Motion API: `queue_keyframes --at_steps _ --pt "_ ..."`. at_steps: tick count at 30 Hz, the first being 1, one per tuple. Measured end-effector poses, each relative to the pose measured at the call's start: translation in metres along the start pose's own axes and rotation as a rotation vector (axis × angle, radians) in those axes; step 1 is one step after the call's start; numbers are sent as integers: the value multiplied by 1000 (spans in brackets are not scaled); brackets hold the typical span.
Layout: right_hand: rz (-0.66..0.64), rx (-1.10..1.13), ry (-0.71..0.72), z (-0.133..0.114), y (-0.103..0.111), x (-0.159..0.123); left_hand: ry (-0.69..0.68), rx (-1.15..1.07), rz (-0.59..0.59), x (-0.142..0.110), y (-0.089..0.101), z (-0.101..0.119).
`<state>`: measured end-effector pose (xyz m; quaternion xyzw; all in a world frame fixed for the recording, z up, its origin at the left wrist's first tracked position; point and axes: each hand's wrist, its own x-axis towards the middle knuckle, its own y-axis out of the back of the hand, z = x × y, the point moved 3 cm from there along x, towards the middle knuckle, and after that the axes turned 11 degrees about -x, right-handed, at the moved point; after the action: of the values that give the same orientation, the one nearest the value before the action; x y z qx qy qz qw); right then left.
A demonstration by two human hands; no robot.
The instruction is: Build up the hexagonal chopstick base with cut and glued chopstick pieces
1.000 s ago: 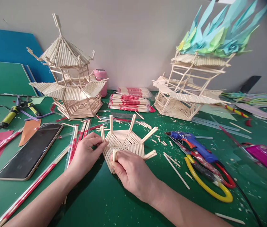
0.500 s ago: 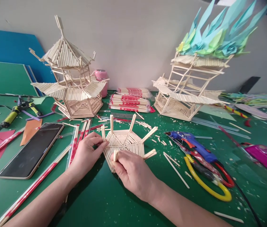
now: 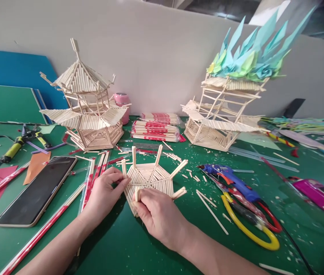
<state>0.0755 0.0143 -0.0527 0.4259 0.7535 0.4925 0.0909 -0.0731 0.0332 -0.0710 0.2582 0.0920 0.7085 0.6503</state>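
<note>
In the middle of the table lies a many-sided platform [image 3: 157, 185] made of thin wooden sticks, with several short stick posts standing up or leaning outward around its rim. My left hand [image 3: 108, 194] pinches the base of the left post [image 3: 123, 168] at the platform's edge. Closed around the front post [image 3: 137, 194] is my right hand [image 3: 159, 215]; the post's top shows above my thumb, while its lower end is hidden. Part of the platform's near side is covered by my right hand.
Two stick pavilions [image 3: 101, 139] [image 3: 222, 126] stand behind, the right one topped with blue-green paper. Between them lie packed sticks [image 3: 156, 130]. A blue glue gun [image 3: 230, 177] and yellow-handled cutters [image 3: 250, 238] lie right; a phone [image 3: 36, 191] lies left. Loose sticks and scraps are scattered around.
The camera view has tilted up slightly, so the table things appear lower. Both hands keep the same hold on the posts, with no clear movement of the platform.
</note>
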Motion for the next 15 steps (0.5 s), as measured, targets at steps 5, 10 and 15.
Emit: queue_keyframes --at_steps 5,10,15 --pt "6 -20 4 0 1 0 -6 3 1 0 0 1" --pt "5 -11 0 1 0 0 -6 5 4 0 0 2" --pt "2 -2 -8 1 -1 0 -1 12 3 1 0 2"
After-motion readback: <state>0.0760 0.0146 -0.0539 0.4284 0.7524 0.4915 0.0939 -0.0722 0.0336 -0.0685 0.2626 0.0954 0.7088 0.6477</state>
